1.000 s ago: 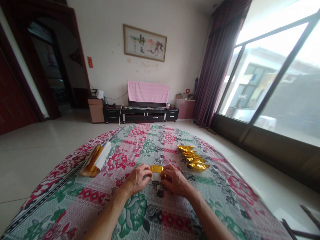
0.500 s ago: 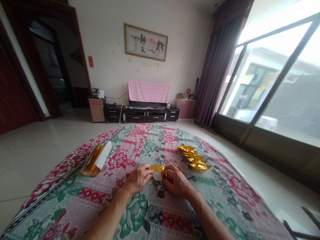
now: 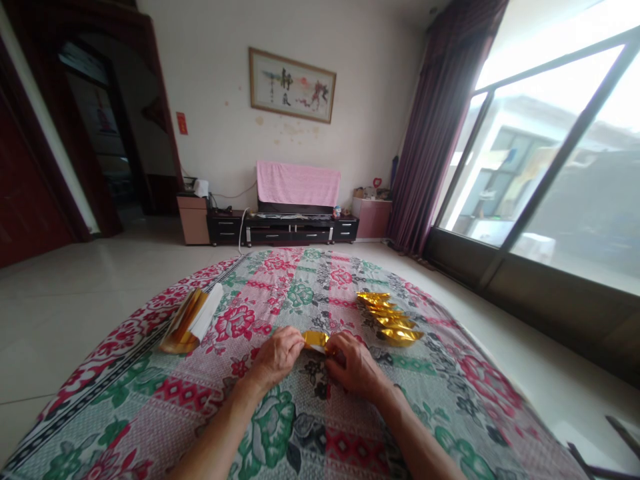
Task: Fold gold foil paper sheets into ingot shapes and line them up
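Between my two hands is a small piece of gold foil paper (image 3: pixel 315 340), partly folded, with a sliver of its white underside showing. My left hand (image 3: pixel 281 352) pinches its left end, fingers closed. On the right end, my right hand (image 3: pixel 351 360) is closed in a pinch too; its fingertips partly hide the paper. To the right lies a row of several folded gold paper ingots (image 3: pixel 395 321), overlapping one another. Off to the left rests a stack of gold foil sheets (image 3: pixel 186 321) with a white sheet (image 3: pixel 207 313) along its right side.
A flowered cloth (image 3: pixel 300 293) covers the round table under my hands. Beyond it stand a low black cabinet (image 3: pixel 290 235) and a pink cloth (image 3: pixel 299 183) draped over something. A purple curtain (image 3: pixel 430 133) and large windows are on the right.
The white flap seen on the gold foil paper has mostly gone from view, and more gold shows. Both hands keep their hold in nearly the same place.
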Action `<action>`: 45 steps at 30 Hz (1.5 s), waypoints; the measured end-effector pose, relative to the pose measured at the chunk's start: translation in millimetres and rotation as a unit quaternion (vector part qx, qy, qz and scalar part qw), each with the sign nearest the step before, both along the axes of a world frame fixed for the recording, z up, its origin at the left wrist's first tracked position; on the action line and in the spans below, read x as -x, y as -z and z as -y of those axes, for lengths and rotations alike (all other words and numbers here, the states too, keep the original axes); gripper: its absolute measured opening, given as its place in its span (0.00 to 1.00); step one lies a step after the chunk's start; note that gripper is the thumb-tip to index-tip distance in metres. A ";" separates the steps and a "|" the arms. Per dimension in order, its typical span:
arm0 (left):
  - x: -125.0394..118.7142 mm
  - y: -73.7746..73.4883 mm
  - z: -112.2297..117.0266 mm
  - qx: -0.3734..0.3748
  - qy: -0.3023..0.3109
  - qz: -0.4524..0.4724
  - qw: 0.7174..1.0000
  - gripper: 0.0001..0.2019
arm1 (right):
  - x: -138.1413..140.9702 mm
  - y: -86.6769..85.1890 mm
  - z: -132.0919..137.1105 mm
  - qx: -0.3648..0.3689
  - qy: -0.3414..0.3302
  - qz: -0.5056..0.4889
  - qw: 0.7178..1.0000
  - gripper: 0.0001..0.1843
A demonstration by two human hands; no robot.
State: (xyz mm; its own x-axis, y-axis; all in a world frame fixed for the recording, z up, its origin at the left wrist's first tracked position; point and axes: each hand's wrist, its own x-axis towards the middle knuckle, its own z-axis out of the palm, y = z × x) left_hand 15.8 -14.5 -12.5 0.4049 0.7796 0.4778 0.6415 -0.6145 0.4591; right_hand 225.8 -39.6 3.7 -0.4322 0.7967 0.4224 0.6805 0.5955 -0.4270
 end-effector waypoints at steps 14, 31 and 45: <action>4.7 -6.7 10.6 0.029 0.021 0.024 0.999 0.08 | 0.2 6.3 -1.4 -0.012 0.011 -0.024 1.000 0.07; 2.1 -7.3 11.5 -0.029 0.040 -0.059 0.997 0.09 | -2.7 7.0 -2.9 -0.004 0.005 -0.018 1.000 0.07; -3.1 -1.2 7.7 -0.035 0.034 -0.038 0.998 0.10 | -2.9 6.5 -2.8 -0.014 0.013 -0.019 1.000 0.07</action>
